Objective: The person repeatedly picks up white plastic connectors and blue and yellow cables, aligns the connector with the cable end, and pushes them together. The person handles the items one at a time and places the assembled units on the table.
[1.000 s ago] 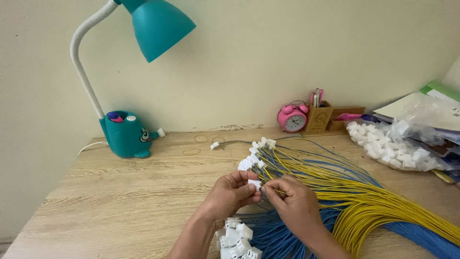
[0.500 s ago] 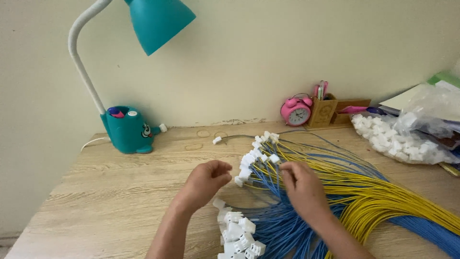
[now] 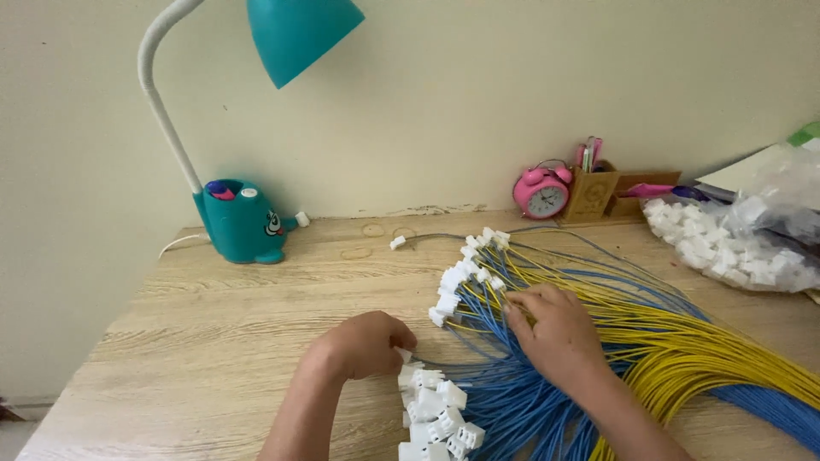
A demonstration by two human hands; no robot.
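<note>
— What do the hands have?

— The left hand (image 3: 366,344) is curled nearly closed on one small white plastic connector (image 3: 402,354), at the top of a heap of white connectors (image 3: 434,413) near the table's front edge; too many to count. The right hand (image 3: 553,329) lies half open, fingertips pressed into the blue and yellow wires (image 3: 649,341), gripping nothing that I can make out.

— And the wires?

— Thin, glossy strands in two colours, fanned across the wood-grain table (image 3: 213,341), each ending in a white connector.

— Around them?

— One teal lamp (image 3: 248,213), one round pink alarm clock (image 3: 542,194), one wooden pen holder (image 3: 593,192), one clear bag of white parts (image 3: 735,243).
</note>
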